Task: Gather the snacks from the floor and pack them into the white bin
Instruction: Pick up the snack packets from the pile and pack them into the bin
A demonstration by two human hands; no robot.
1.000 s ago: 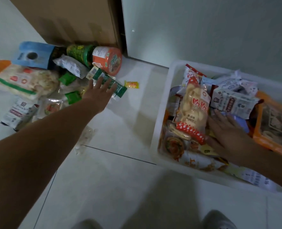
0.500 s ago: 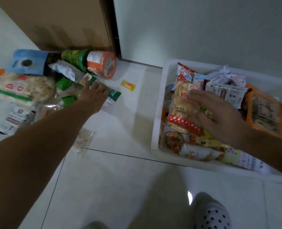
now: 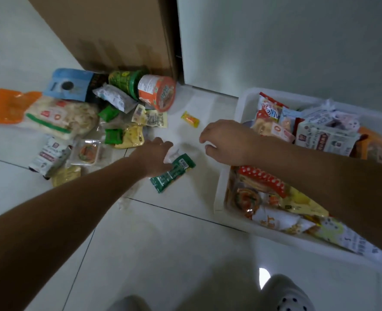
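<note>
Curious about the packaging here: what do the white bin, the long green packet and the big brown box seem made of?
The white bin looks like moulded plastic: smooth, slightly glossy, rounded rim. The long green packet seems thin plastic or foil film: shiny, crinkled. The brown box is probably cardboard: matt, flat face, straight edge.

Both arms outstretched; left grip closed, right grip loose.

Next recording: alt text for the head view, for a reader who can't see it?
A person's left hand holds a green packet low over a tiled floor, the empty right hand hovering nearby beside a white bin crowded with snacks. More packets and an orange noodle cup lie heaped to the left.
</note>
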